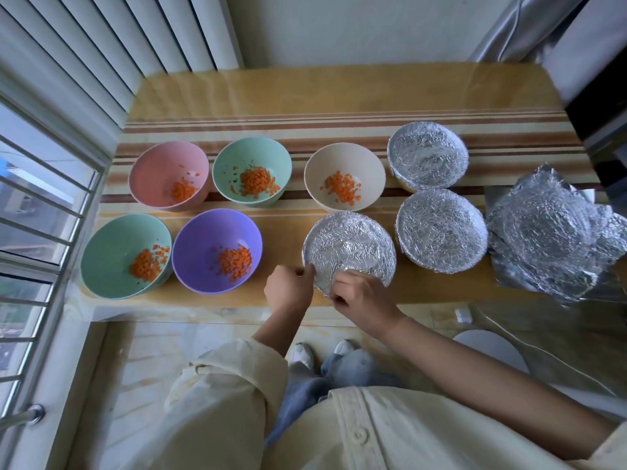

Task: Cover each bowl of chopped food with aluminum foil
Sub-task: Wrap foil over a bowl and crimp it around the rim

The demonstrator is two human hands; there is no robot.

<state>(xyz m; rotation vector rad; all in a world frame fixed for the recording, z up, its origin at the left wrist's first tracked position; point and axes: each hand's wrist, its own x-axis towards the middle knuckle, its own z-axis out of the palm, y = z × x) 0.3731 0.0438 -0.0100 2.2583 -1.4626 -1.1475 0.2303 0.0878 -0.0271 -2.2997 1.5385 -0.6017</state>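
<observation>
Head | left hand (288, 288), right hand (364, 296): fingers pinch foil-covered bowl (353, 244) rim | purple bowl (217, 249) beside

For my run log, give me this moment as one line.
step: crimping foil cover | left hand: pinches its rim | right hand: pinches its rim | covered bowls: two others | open bowls: five | spare foil: far right

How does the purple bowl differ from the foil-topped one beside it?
The purple bowl is open, its chopped orange food showing; the foil-covered bowl is sealed, contents hidden. The purple bowl is untouched; the left hand and right hand pinch the foil-covered bowl's near rim. Both stand in the near row.
</observation>
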